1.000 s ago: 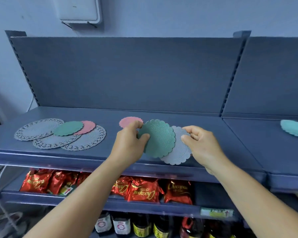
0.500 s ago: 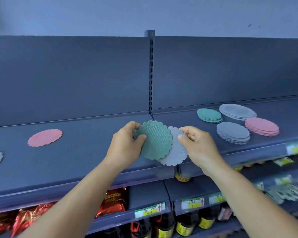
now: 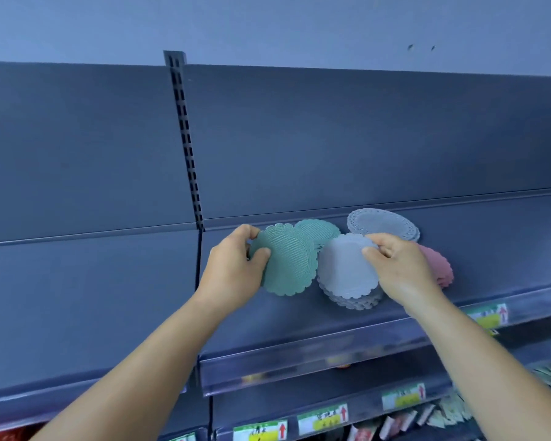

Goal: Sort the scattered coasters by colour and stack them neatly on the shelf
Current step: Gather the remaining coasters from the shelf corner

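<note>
My left hand (image 3: 233, 265) pinches a green scalloped coaster (image 3: 287, 262) by its left edge, held up in front of the shelf (image 3: 299, 332). My right hand (image 3: 401, 268) grips a grey scalloped coaster (image 3: 344, 268) by its right edge, directly over a stack of grey coasters (image 3: 353, 300). Behind the held coasters lies a green stack (image 3: 320, 230). A lacy grey stack (image 3: 382, 224) lies at the back, and a pink stack (image 3: 436, 265) is partly hidden behind my right hand.
A slotted upright post (image 3: 185, 138) splits the dark back panel. The left shelf section (image 3: 77, 297) lies beside the stacks. Below, price labels (image 3: 322, 418) line the lower shelf edges, with packaged goods (image 3: 427, 415) at the bottom right.
The view swung right from the left shelf section to the stacks. Both hands carried the two coasters rightward; the grey one now hovers over the grey stack and the two have separated.
</note>
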